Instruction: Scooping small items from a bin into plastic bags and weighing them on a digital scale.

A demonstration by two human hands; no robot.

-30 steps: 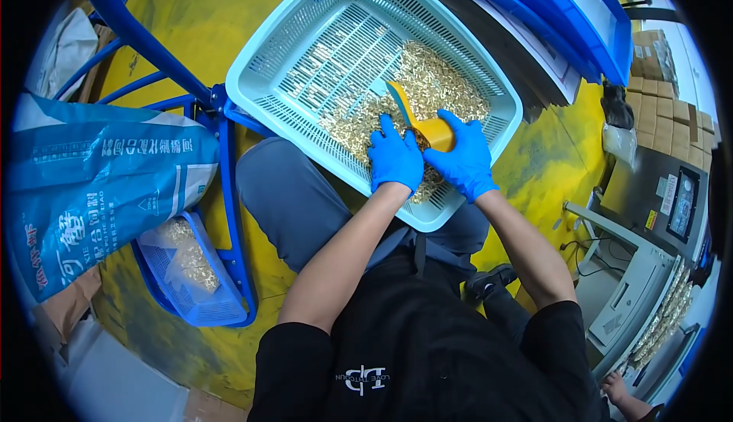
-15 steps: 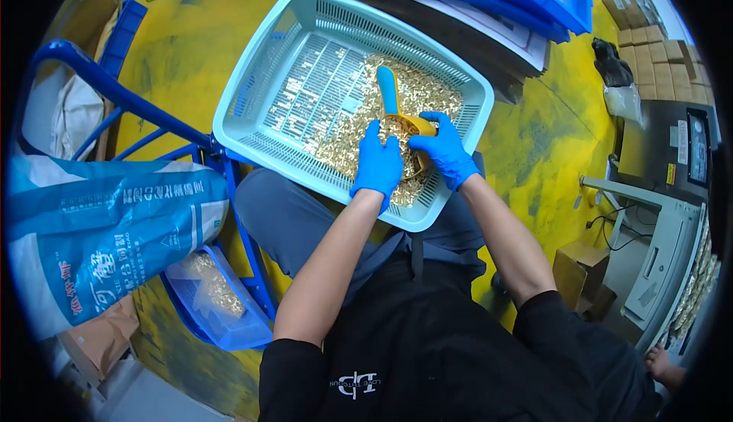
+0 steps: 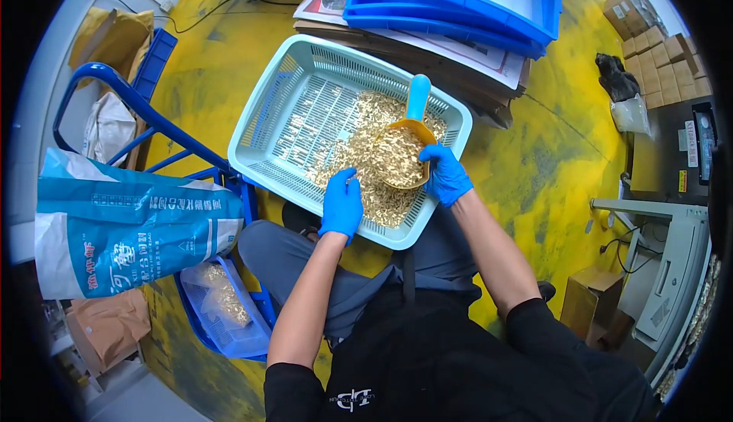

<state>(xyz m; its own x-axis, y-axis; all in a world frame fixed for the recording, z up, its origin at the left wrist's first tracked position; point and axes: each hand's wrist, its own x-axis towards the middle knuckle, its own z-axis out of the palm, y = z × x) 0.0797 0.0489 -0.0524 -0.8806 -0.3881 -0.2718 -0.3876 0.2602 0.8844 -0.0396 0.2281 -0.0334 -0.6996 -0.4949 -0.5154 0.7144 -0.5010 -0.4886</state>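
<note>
A pale turquoise slotted plastic basket rests across my lap, with a loose heap of small golden pellet-like pieces mostly in its right half. Over the heap is a scoop with a blue handle pointing away from me and a yellow-orange bowl full of the pieces. My right hand, in a blue glove, grips the right rim of the scoop's bowl. Near the basket's front side, my gloved left hand is apart from the scoop, finger and thumb pinched together; what lies between them is too small to name.
Stacked blue trays lie on cardboard beyond the basket. To the left stand a blue metal frame, a blue-and-white sack and a blue bin holding bagged pieces. A grey-green machine and cardboard box are at right.
My left hand has left the scoop and drawn back toward the basket's near side. The scoop's bowl has tipped level and now shows a full load. The view has shifted.
</note>
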